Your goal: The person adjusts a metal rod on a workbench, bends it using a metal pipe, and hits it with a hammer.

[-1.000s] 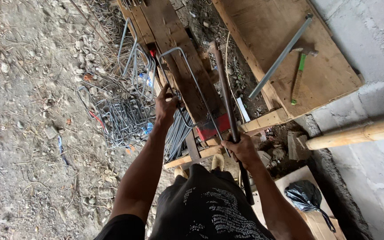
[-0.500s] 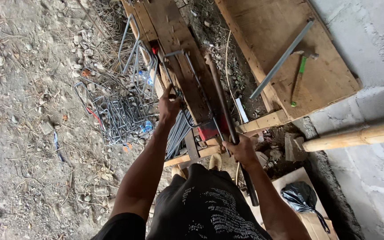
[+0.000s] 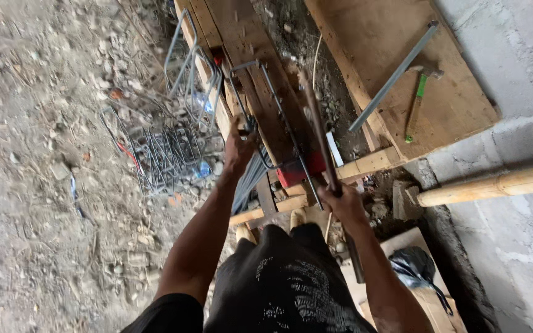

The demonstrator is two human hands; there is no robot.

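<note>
My left hand (image 3: 239, 145) grips a thin steel rod (image 3: 279, 114), bent into a partial rectangle, lying on a long wooden bench (image 3: 242, 37). My right hand (image 3: 345, 203) is closed around a long rusty lever bar (image 3: 316, 123) that runs up along the bench's right side. A red block (image 3: 294, 171) sits on the bench between my two hands. My dark trousers fill the bottom of the view.
A heap of bent steel stirrups (image 3: 165, 151) lies on the gravel to the left. On the plywood board (image 3: 371, 43) at right rest a straight rod (image 3: 396, 74) and a green-handled hammer (image 3: 419, 102). A bamboo pole (image 3: 495, 184) crosses at right; a black bag (image 3: 413, 268) lies below.
My left hand has slid a little up the bench with the bent rod, and the rod's bent end has swung. My right hand stays on the lever bar.
</note>
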